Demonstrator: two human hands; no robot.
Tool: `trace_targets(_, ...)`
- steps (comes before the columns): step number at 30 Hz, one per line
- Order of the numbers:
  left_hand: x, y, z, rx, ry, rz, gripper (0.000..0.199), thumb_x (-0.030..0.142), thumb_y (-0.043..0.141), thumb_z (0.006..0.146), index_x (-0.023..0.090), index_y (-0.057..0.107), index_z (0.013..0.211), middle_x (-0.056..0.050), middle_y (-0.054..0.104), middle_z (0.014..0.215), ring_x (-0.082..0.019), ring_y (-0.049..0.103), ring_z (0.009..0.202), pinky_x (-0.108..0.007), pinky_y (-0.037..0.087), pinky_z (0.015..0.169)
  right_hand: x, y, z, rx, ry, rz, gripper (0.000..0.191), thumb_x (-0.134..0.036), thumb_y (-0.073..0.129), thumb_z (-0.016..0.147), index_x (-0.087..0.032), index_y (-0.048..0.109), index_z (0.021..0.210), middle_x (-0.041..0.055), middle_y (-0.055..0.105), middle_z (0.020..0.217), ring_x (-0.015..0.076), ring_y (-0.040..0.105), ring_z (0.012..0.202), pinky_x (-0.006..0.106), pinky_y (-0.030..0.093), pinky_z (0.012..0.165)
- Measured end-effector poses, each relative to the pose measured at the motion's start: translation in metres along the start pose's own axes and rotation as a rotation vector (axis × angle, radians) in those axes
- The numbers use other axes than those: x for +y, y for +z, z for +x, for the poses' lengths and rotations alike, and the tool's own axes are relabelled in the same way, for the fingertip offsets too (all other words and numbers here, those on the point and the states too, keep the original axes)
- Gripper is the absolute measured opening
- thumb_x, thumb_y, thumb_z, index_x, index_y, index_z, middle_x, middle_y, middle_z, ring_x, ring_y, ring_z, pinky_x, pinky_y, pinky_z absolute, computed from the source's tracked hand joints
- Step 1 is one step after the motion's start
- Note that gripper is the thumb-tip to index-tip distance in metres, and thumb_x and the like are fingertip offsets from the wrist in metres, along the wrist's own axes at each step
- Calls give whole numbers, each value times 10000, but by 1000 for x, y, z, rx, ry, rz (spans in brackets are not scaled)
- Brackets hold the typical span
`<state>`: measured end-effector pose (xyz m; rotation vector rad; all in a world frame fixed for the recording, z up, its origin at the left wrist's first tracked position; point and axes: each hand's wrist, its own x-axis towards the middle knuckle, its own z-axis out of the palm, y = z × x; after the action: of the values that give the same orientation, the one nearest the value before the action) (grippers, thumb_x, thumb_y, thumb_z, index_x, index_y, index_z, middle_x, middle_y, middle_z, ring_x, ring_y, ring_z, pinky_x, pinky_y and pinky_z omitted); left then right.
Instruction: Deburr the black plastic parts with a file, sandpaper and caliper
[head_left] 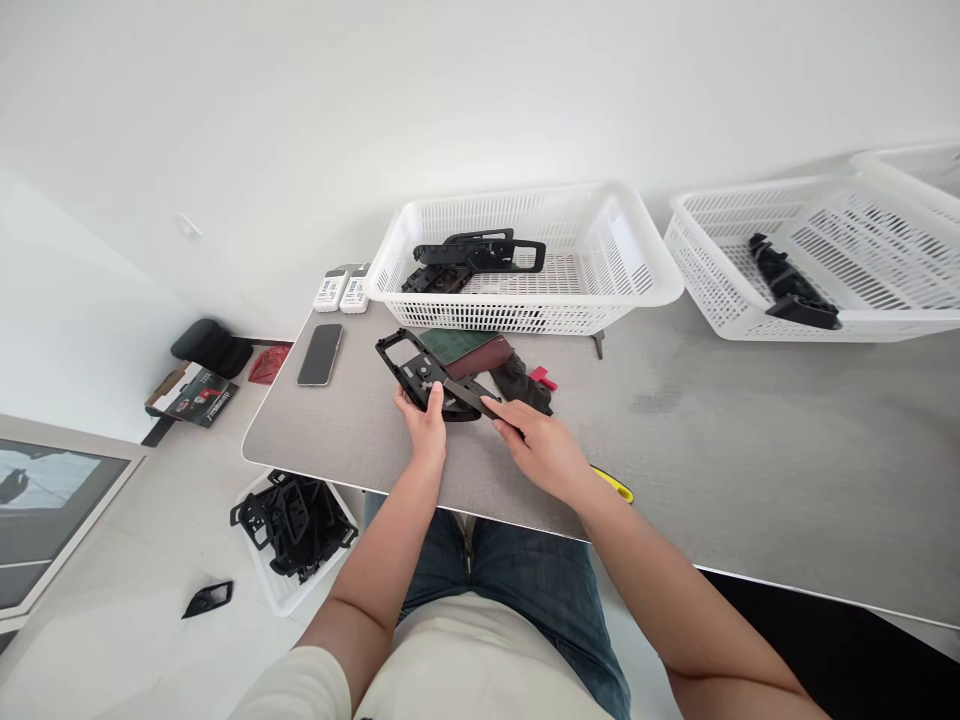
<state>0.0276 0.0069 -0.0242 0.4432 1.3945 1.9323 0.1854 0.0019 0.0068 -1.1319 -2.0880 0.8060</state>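
My left hand (426, 425) grips a black plastic frame part (420, 368) over the grey table (337, 430), thumb on its face. Closed around the end of a flat dark tool (466, 394) is my right hand (541, 445); the tool lies across the lower part of the frame. Behind them on the table are a green sheet (459, 344), a dark red sheet (481, 358), a crumpled black item (520, 382) and a small red piece (544, 378). A yellow-handled item (615, 484) is partly hidden by my right forearm.
A white basket (525, 312) with black parts stands behind my hands; another basket (750, 325) is at right. A phone (320, 355) and two small white boxes (330, 290) lie at left. On the floor is a bin (281, 595) full of black parts.
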Motion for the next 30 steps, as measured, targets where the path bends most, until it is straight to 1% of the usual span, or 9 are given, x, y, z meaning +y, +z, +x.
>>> trace_targets(2,-1,-1,1,7,6,7,545,364,726,697,249,402,1121,-88,572,1215,-184,569,1131,-292,431,937,-2,2,-4,-2,-48,-138,422,-227,381,915,-222,567,1293,82,679,1015,213,643,874,309,500,703)
trace_targets(5,-3,-1,3,28,18,5,530,353,720,701,246,394,1106,-87,578,1196,-181,578,1113,-293,433,933,0,7,-5,-18,-93,-212,431,-208,362,923,-207,543,1314,88,676,1055,213,652,876,304,506,678)
trace_targets(7,-2,-1,4,45,22,0,518,335,719,699,240,392,1088,-89,581,1182,-178,584,1096,-291,435,928,3,10,-4,-11,-94,-227,434,-200,359,924,-206,536,1320,90,675,1051,214,652,895,301,507,681)
trace_targets(11,1,1,2,53,40,4,512,314,717,700,248,383,1082,-81,578,1181,-168,581,1101,-277,430,930,9,9,0,64,-12,-235,426,-219,359,926,-185,555,1302,97,676,971,220,649,849,304,502,655)
trace_targets(15,2,1,1,51,64,27,542,316,730,690,254,375,1095,-79,571,1187,-158,582,1086,-266,421,935,7,7,-1,2,-68,-151,423,-224,367,926,-203,554,1304,83,677,986,205,644,856,308,507,702)
trace_targets(17,1,1,1,59,63,32,556,318,741,678,253,378,1095,-82,566,1196,-156,582,1081,-264,420,934,5,8,-2,-23,-78,-159,432,-207,372,916,-226,553,1307,76,680,989,206,645,854,313,510,706)
trace_targets(22,0,0,2,58,76,24,572,332,747,671,254,384,1105,-78,555,1215,-154,578,1090,-259,416,939,7,10,0,69,1,-228,436,-221,368,914,-200,564,1303,89,674,915,211,638,789,312,507,661)
trace_targets(27,2,1,1,58,67,28,556,323,744,672,254,383,1090,-80,561,1204,-158,581,1083,-265,427,927,6,11,-2,0,-82,-191,433,-213,353,920,-201,563,1298,81,675,944,209,636,840,320,508,710)
trace_targets(30,2,1,2,72,50,26,556,313,741,674,254,382,1094,-83,571,1195,-163,580,1093,-273,431,926,6,11,-3,42,-2,-275,439,-218,352,916,-169,571,1293,99,667,915,222,636,792,319,497,645)
